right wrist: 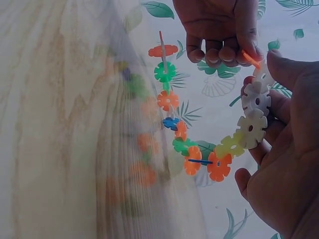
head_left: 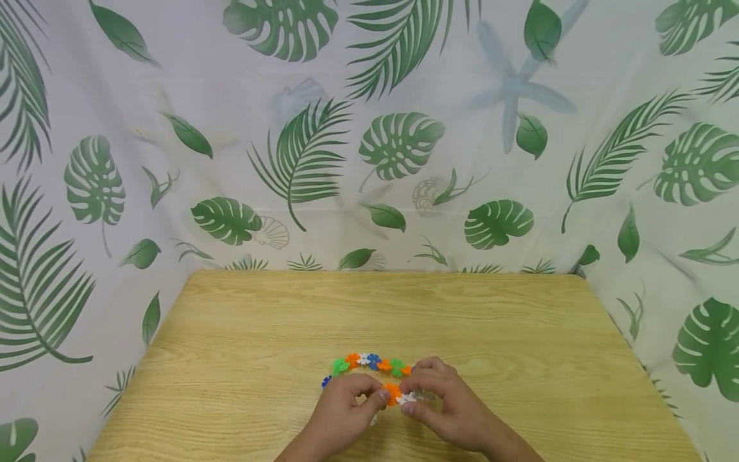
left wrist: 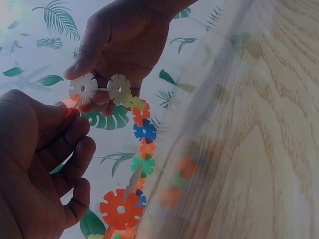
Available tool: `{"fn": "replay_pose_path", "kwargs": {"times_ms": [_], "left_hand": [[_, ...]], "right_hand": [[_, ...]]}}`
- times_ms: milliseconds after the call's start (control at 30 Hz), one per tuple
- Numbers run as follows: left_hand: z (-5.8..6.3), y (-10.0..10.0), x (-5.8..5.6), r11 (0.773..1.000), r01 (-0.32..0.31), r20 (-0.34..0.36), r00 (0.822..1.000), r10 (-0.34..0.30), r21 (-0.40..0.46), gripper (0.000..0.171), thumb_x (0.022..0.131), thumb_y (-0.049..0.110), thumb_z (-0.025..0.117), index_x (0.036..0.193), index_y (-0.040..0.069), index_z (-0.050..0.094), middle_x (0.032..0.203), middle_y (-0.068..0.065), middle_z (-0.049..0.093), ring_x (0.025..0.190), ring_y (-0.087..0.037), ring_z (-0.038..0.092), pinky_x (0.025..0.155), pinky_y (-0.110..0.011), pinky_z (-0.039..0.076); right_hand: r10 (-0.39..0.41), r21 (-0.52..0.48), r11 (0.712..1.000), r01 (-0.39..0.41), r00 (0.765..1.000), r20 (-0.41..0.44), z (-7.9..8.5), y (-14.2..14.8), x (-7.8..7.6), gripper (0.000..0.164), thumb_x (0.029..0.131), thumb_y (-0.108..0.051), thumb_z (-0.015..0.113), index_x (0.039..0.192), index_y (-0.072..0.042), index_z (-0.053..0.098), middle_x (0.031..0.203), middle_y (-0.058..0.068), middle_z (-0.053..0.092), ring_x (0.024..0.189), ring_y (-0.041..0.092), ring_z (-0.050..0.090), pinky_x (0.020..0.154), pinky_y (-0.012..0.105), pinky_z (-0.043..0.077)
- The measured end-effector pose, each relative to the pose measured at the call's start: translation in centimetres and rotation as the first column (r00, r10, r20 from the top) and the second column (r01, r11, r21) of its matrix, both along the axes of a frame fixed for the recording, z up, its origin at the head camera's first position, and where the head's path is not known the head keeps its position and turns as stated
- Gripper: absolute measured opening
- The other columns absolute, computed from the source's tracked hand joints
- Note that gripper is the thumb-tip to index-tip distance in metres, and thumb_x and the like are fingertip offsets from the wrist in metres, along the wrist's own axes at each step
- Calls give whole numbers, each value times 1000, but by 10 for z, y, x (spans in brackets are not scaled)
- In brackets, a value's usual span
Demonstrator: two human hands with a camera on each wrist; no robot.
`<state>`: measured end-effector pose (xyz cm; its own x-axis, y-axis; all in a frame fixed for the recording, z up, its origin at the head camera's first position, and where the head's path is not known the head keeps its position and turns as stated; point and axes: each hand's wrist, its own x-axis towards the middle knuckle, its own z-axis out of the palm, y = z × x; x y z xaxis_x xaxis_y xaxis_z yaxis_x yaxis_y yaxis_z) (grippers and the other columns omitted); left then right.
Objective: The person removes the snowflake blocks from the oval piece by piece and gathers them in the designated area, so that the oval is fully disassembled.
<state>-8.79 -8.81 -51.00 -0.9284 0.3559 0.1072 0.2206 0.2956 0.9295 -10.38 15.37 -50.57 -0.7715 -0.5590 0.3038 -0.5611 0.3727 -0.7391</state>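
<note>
My left hand (head_left: 352, 407) pinches an orange notched disc (head_left: 392, 394) between thumb and forefinger. Right beside it, my right hand (head_left: 447, 401) holds a white notched disc (head_left: 407, 399) at the end of a linked chain. In the right wrist view the orange disc's edge meets that white disc (right wrist: 263, 74). Two more whitish discs (right wrist: 252, 128) follow under the right hand's fingers, then a yellow disc (right wrist: 232, 145) and an orange one (right wrist: 219, 167). The rest of the chain, with green discs (head_left: 340, 366) and blue discs (head_left: 374, 362), curves behind both hands.
A wood-grain table (head_left: 260, 321) lies under the hands, its far edge against a leaf-printed cloth (head_left: 404, 244). The same cloth hangs along both sides.
</note>
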Motion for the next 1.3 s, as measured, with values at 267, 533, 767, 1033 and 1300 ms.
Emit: {"fn": "replay_pose_path", "kwargs": {"times_ms": [267, 533, 767, 1033, 1300], "left_hand": [[0, 1, 1, 1000, -8, 17, 1000, 8, -8, 19, 101, 28, 69, 86, 21, 79, 84, 12, 72, 84, -5, 66, 77, -27, 53], [0, 2, 0, 1000, -4, -1, 1000, 4, -23, 22, 101, 28, 69, 84, 18, 78, 81, 13, 70, 79, -4, 63, 73, -26, 52], [2, 0, -3, 999, -2, 25, 1000, 3, -48, 21, 102, 33, 67, 86, 24, 78, 83, 13, 71, 82, -5, 64, 76, -29, 51], [10, -46, -14, 990, -125, 17, 992, 127, -70, 21, 103, 32, 66, 89, 20, 77, 88, 1, 75, 82, -11, 66, 83, -38, 52], [10, -93, -28, 935, -300, 86, 944, 320, -187, 14, 98, 34, 73, 94, 22, 81, 93, 5, 76, 80, -14, 63, 70, -32, 52]], "right_hand": [[7, -14, 1000, -7, 999, -44, -1, 1, 2, 16, 96, -27, 77, 109, -34, 70, 109, -13, 61, 105, 12, 52, 88, 36, 45], [7, -3, 1000, -7, 1000, -25, -1, 2, 0, 15, 97, -27, 76, 108, -34, 70, 107, -15, 63, 105, 13, 51, 88, 36, 45], [-8, 31, 999, 7, 1000, 5, -3, 4, -4, 13, 97, -32, 75, 109, -37, 70, 109, -15, 61, 105, 11, 50, 87, 38, 42], [-6, -13, 1000, 6, 999, 36, 7, 33, -11, 20, 99, -21, 73, 115, -33, 72, 109, -10, 60, 100, 13, 52, 85, 32, 50], [-37, -3, 999, 37, 999, 40, 13, 38, -19, 19, 97, -23, 75, 114, -32, 72, 110, -8, 58, 99, 13, 55, 86, 32, 50]]}}
